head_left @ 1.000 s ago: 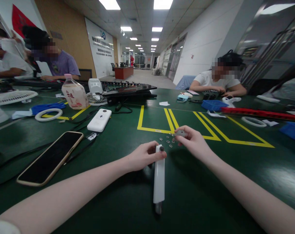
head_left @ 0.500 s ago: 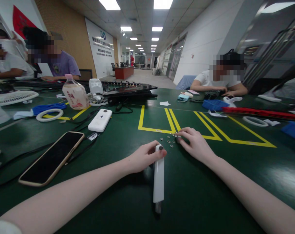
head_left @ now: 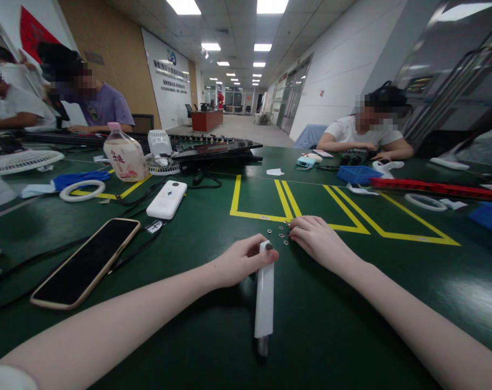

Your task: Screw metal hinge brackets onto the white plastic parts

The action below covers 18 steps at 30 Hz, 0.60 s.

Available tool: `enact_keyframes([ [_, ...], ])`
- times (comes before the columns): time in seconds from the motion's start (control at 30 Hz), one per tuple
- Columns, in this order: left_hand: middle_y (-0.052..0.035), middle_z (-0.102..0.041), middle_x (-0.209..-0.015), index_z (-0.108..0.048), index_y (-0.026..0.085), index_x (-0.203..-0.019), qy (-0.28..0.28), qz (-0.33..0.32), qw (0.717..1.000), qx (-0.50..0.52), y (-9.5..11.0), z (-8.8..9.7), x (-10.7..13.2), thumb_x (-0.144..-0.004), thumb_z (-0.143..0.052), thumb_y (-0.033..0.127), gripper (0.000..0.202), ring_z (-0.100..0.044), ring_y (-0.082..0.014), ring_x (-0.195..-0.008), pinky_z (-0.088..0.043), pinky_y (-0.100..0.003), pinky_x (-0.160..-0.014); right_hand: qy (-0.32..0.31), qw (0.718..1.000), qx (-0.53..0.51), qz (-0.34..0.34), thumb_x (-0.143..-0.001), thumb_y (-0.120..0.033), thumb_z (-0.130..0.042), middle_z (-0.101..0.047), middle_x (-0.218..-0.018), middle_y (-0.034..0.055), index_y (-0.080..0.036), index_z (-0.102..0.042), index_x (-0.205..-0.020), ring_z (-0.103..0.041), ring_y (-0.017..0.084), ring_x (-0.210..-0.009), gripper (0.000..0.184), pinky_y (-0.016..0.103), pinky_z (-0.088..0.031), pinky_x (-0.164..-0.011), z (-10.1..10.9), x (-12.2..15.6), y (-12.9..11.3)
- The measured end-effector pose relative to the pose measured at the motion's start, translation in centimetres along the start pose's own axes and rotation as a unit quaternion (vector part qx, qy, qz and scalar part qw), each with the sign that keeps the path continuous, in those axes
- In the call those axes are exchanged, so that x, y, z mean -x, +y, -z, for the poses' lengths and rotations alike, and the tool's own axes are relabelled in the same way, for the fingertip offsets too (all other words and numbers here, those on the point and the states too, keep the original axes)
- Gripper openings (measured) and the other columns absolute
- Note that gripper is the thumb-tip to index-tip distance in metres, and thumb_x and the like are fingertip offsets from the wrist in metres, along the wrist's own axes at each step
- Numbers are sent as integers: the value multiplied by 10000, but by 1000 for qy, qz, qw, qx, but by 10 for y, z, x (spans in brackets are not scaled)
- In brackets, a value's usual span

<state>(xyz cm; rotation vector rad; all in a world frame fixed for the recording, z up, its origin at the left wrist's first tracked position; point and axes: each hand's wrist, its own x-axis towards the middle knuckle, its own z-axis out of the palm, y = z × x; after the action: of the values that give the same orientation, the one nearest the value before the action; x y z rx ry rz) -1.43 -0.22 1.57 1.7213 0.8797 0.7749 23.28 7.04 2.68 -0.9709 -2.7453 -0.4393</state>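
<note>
Over a green table (head_left: pixel 335 330), a person's left hand (head_left: pixel 238 262) clamps thumb and fingers on the upper end of a white handle (head_left: pixel 264 303), its length running from that grip toward the person's body. Small metal rings (head_left: pixel 282 235) lie just beside the right hand's (head_left: pixel 321 238) fingertips, bunched together and bent downward; from where I stand, I cannot tell whether they pinch anything. Yellow tape (head_left: pixel 235 197) stretches beyond the fingers of both hands.
</note>
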Motion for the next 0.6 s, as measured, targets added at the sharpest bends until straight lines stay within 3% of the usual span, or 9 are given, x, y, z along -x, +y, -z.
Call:
enact_keyframes([
  [0.3, 6, -527, -800, -583, 174, -1040, 1, -4, 1000, -11, 0, -1, 0, -899, -497, 595, 451, -487, -142, -701, -358, -228, -588, 7, 999, 42, 18, -916, -126, -589, -610, -1067, 65, -163, -696, -960, -543, 234, -1042, 121, 467, -345, -1052, -1, -1, 1],
  [0.43, 10, -520, -784, -579, 176, -1038, -3, -1, 1000, -2, 1, -1, 0, -905, -498, 581, 435, -483, -138, -690, -350, -225, -577, 7, 996, 75, 50, -914, -108, -575, -621, -1015, 69, -157, -691, -896, -547, 232, -1028, 128, 473, -306, -1091, -5, -2, 2],
  [0.6, 13, -517, -782, -578, 179, -1030, -5, 4, 1000, -9, 2, -1, 1, -911, -500, 559, 406, -473, -136, -685, -349, -227, -582, 20, 986, 142, 91, -905, -63, -536, -618, -954, 100, -119, -677, -856, -543, 242, -974, 159, 430, -343, -1061, -10, -6, -2],
])
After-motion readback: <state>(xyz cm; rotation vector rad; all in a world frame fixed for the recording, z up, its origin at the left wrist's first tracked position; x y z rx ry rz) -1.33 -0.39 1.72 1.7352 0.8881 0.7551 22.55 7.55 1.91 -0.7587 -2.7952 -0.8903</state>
